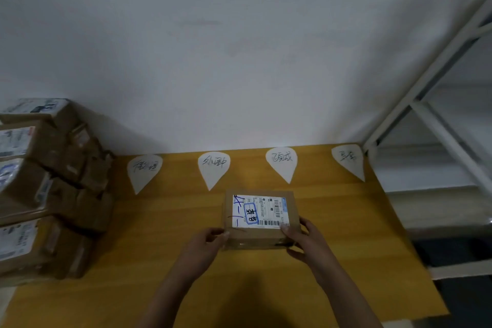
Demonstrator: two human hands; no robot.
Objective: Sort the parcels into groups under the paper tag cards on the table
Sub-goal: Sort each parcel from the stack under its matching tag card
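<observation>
A brown cardboard parcel [259, 217] with a white shipping label lies on the yellow table [165, 221], just below and between the second tag card [213, 168] and the third tag card [281, 162]. My left hand [206, 243] grips its near left corner. My right hand [303, 237] grips its near right corner, thumb on the label. Two more teardrop-shaped paper tag cards with handwriting lie along the back edge: the leftmost card [144, 172] and the rightmost card [349, 160].
A tall stack of cardboard parcels [45, 189] fills the table's left side against the wall. A white metal shelf rack [436, 125] stands just past the table's right edge. A white wall rises behind the cards.
</observation>
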